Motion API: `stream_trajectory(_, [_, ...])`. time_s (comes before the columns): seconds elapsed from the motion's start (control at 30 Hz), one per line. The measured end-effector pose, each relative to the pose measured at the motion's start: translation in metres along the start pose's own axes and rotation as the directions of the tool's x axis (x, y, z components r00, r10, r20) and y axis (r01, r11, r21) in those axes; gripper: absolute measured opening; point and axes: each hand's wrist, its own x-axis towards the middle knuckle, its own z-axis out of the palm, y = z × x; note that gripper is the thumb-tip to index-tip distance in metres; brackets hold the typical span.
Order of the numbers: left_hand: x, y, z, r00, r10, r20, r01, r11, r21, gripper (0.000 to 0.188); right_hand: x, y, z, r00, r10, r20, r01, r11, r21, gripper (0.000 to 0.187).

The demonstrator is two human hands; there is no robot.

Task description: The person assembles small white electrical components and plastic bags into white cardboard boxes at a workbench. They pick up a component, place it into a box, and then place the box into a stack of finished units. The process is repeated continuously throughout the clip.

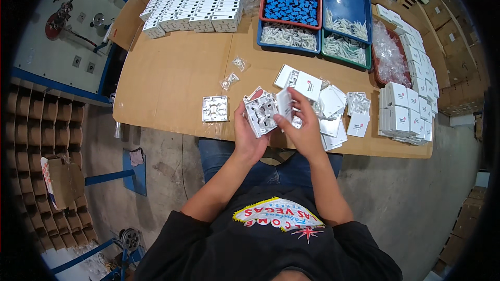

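Nearest the camera is the person's black T-shirt (pixel 198 247) with a bright print, then blue jeans (pixel 226 158) under the worktop's near edge. Above the middle of that edge, the left hand (pixel 251 143) curls partly closed around a white square frame (pixel 260 115); the right hand (pixel 304 127) pinches a thin white plate (pixel 284 102) between thumb and fingers, beside the frame.

The worktop (pixel 166 80) is covered in brown cardboard. Left of the hands, near the front edge, lies another white square unit (pixel 214 115); beyond it sit two small clear bags. Right of the hands, loose white square pieces (pixel 331 127) spread toward the near edge. Rows of white boxes (pixel 200 2) fill the far left corner. Along the far edge, a red tray (pixel 262 2) holds blue parts, and blue and green trays hold small white pieces. Stacked white packs (pixel 398 114) line the right edge.

Around it is a concrete floor (pixel 166 177). At left stand a blue-edged bench (pixel 39 54) with metal fixtures and a brown compartmented rack (pixel 26 140); brown cartons (pixel 450 36) are piled at right.
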Motion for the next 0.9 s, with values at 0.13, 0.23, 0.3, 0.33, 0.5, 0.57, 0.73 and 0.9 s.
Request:
stream_trajectory(0.13, [-0.006,-0.007,0.005,0.991,0.116,-0.061,-0.111,0.990,0.085,0.070,-0.013,-0.010,0.022,0.994,-0.110,0.023,0.112,0.972,-0.206,0.076])
stream_trajectory(0.23, [-0.006,-0.008,0.004,0.981,0.171,-0.086,-0.158,0.977,0.142,0.067,-0.015,-0.008,0.028,0.987,-0.155,0.035,0.158,0.955,-0.252,0.076])
stream_trajectory(0.3, [-0.006,-0.008,0.003,0.972,0.219,-0.081,-0.204,0.966,0.159,0.065,-0.016,-0.005,0.029,0.984,-0.173,0.052,0.180,0.947,-0.267,0.076])
stream_trajectory(0.33, [-0.005,-0.008,0.002,0.967,0.242,-0.078,-0.227,0.960,0.166,0.064,-0.017,-0.005,0.031,0.983,-0.178,0.055,0.186,0.949,-0.254,0.076])
stream_trajectory(0.5, [-0.006,-0.007,-0.003,0.975,0.215,-0.047,-0.208,0.970,0.123,0.060,-0.019,-0.008,0.033,0.983,-0.163,0.086,0.179,0.954,-0.240,0.077])
stream_trajectory(0.57, [-0.006,-0.008,-0.003,0.976,0.212,-0.041,-0.205,0.970,0.129,0.060,-0.019,-0.006,0.034,0.981,-0.175,0.083,0.191,0.946,-0.262,0.077])
stream_trajectory(0.73, [-0.008,-0.007,0.001,0.978,0.206,-0.014,-0.202,0.970,0.136,0.062,-0.018,-0.002,0.034,0.977,-0.199,0.075,0.212,0.938,-0.275,0.078])
stream_trajectory(0.9, [-0.013,-0.004,0.008,0.974,0.223,0.043,-0.226,0.935,0.275,0.057,-0.014,0.002,0.030,0.962,-0.255,0.101,0.271,0.941,-0.203,0.078])
